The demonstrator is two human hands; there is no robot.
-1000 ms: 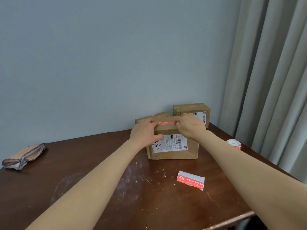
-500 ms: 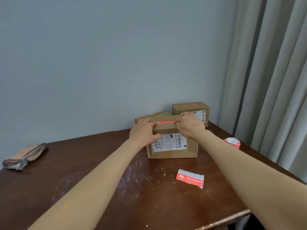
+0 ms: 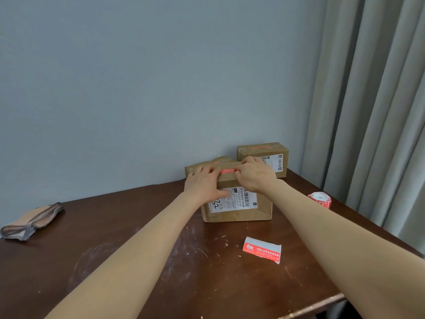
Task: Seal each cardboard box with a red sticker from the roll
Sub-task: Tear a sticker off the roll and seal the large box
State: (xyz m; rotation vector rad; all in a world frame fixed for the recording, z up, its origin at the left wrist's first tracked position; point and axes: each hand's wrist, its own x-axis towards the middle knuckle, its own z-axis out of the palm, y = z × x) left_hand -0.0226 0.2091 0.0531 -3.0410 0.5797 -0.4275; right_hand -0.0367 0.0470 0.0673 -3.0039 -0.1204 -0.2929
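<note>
The near cardboard box (image 3: 239, 203) is a rectangular block of brown corrugated board. It stands on the dark, scuffed wooden table (image 3: 128, 245), right of centre. A white printed shipping label covers most of its near face.

A narrow red sticker (image 3: 227, 171) lies flat along the top face, running left to right.

- Left hand (image 3: 203, 184): fingers extended and laid flat on the box top at the sticker's left end, with the thumb down on the near face over the label. It grips nothing.
- Right hand (image 3: 256, 174): fingers bent, tips down on the sticker's right end. Whether they press or pinch it cannot be told.

Two further boxes stand behind, close to the wall – a low one (image 3: 210, 162) to the far left and a taller one (image 3: 263, 157) to the far right, with a red strip on its top.

The sticker roll (image 3: 320, 199), red with a white core, sits near the table's right edge beside the pleated grey curtain (image 3: 372, 111). A loose red-and-white sticker piece (image 3: 262, 249) lies curled on the table nearer the person. A soft fabric pouch (image 3: 32, 221) with dark trim lies at the far left.
</note>
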